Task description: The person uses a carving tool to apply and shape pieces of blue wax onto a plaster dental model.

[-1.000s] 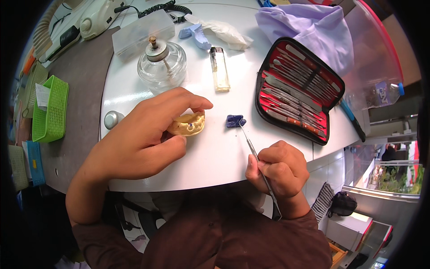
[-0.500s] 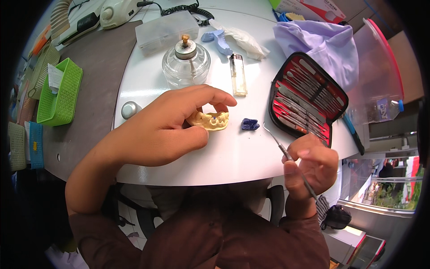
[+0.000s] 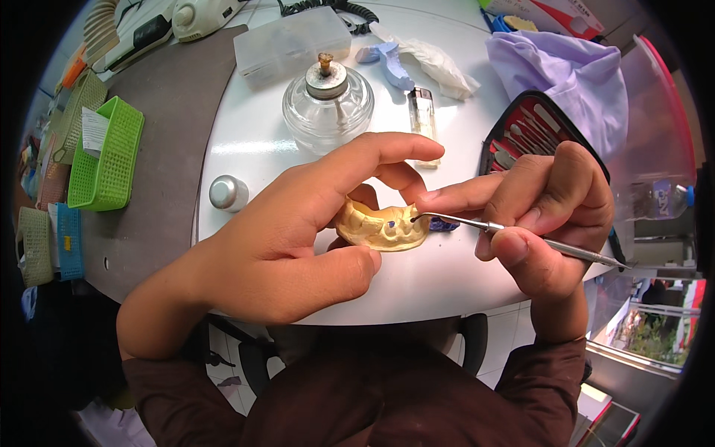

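Inspector: Grip status?

Examiner: Left hand has its fingers curved, part-open, around the yellow plaster dental cast, thumb against the near side. Whether the cast rests on the table cannot be told. Right hand pinches the metal dental instrument, bent tip at a tooth near the cast's right end.

Inspector: Method?

Examiner: In my judgement, light pressure and short movements suit, with a right finger braced and the left hold firm against rocking. The shank should clear the dark blue wax-like lump just beside the cast.

Inspector: Clearance?

Examiner: Bare surface lies between cast and curved near edge. Far side is tighter: glass spirit lamp just beyond the left hand, lighter by its extended index finger, instrument case partly hidden behind the right hand.
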A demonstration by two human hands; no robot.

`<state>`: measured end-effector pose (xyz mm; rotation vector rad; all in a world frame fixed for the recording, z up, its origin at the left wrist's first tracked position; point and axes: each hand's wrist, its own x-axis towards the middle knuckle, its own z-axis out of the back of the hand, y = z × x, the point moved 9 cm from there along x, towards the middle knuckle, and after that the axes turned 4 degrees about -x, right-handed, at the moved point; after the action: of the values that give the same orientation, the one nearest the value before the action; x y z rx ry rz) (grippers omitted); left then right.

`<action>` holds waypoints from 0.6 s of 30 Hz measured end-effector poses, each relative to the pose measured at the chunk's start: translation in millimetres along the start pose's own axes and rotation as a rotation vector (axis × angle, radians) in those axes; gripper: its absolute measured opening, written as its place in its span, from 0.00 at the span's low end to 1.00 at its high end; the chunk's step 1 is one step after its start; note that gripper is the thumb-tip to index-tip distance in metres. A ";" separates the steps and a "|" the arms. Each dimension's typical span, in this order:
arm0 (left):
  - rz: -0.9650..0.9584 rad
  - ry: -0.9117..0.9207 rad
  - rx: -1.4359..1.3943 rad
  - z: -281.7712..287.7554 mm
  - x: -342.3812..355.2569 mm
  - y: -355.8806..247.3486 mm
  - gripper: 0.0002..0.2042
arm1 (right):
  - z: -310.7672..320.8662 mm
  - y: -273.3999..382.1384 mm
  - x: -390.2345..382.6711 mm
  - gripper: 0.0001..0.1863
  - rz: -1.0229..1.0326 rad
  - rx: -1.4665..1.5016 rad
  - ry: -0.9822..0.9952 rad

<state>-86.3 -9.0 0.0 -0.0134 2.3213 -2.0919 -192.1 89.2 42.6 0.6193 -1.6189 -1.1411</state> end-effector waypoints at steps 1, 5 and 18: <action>0.000 -0.008 -0.022 -1.3 0.3 0.5 0.40 | 0.1 -1.1 -0.5 0.21 -0.019 -0.012 -0.007; -0.028 -0.002 -0.008 -2.1 -0.5 2.7 0.41 | -0.4 -4.5 -4.2 0.22 -0.079 -0.051 -0.025; -0.014 0.013 -0.017 -3.4 0.4 3.7 0.41 | -0.4 -4.1 -6.1 0.19 -0.023 -0.103 0.033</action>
<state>-86.7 -5.3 -3.3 -0.0160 2.3531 -2.0852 -190.1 92.3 36.2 0.5882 -1.5186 -1.2168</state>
